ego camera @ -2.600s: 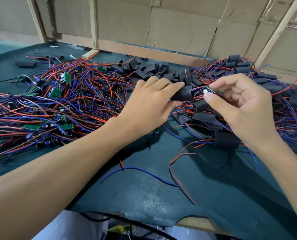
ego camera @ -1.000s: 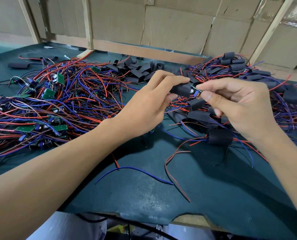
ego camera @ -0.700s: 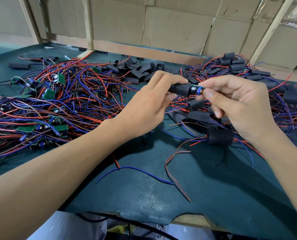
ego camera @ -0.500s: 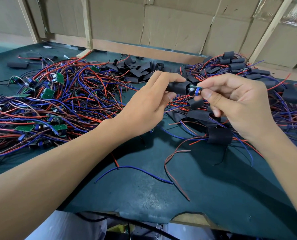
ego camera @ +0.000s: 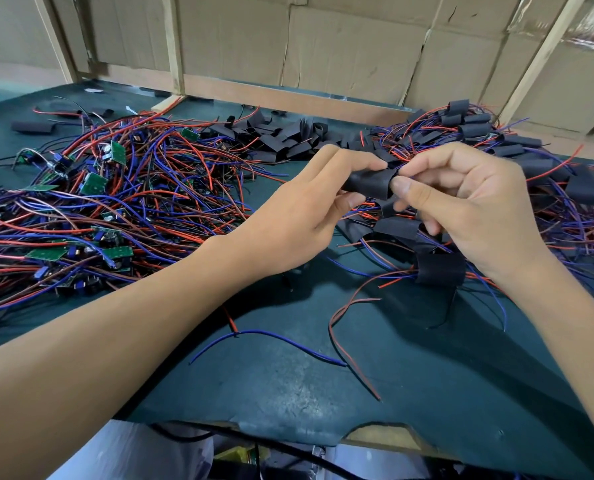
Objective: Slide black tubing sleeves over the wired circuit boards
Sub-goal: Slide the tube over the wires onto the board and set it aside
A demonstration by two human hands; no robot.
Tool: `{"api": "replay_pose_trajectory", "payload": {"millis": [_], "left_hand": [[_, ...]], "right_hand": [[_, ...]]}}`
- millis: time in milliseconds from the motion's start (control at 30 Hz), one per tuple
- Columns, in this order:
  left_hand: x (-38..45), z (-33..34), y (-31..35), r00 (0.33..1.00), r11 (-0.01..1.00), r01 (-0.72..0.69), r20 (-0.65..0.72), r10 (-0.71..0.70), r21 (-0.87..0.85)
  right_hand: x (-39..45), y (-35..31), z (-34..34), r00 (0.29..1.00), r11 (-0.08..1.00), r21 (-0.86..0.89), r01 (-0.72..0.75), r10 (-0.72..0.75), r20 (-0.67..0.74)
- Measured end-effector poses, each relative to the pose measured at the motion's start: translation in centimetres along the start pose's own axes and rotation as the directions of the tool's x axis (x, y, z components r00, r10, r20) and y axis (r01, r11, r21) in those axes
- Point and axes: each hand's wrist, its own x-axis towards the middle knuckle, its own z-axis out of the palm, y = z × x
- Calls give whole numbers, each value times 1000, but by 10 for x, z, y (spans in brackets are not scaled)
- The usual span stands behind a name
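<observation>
My left hand (ego camera: 302,216) pinches a black tubing sleeve (ego camera: 370,183) between thumb and fingers, held above the table. My right hand (ego camera: 462,202) meets the sleeve's right end, thumb and forefinger closed on it. The circuit board that went into the sleeve is hidden inside. On the left lies a tangle of bare green circuit boards (ego camera: 94,183) with red and blue wires. Loose empty sleeves (ego camera: 275,133) are heaped at the back centre. Sleeved boards (ego camera: 468,128) pile up at the back right.
The dark green table mat (ego camera: 288,386) has stray red and blue wires (ego camera: 268,336) in front of me. A sleeved piece (ego camera: 439,268) lies under my right wrist. Cardboard walls and wooden posts (ego camera: 172,43) close the back. The table's front edge (ego camera: 375,434) is near my body.
The blue and silver end of the board that stuck out of the sleeve's right end has gone inside the sleeve. My right fingers have closed in on that end.
</observation>
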Motion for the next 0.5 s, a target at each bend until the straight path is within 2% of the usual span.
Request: {"api": "replay_pose_trajectory", "payload": {"millis": [100, 233, 300, 400, 500], "left_hand": [[0, -1, 1, 1000, 1000, -8, 11, 8, 2], [-1, -1, 4, 1000, 1000, -9, 27, 9, 17], [-1, -2, 5, 1000, 999, -12, 18, 11, 39], [1, -6, 4, 998, 992, -35, 47, 29, 122], [5, -17, -5, 996, 914, -33, 93, -5, 405]], "right_hand": [[-1, 0, 1, 1000, 1000, -18, -14, 14, -10], [-5, -5, 0, 995, 998, 13, 59, -60, 75], [-5, -5, 0, 994, 996, -24, 85, -83, 73], [-4, 0, 2, 994, 961, -262, 90, -104, -38], [-1, 3, -2, 967, 905, -422, 44, -145, -210]]}}
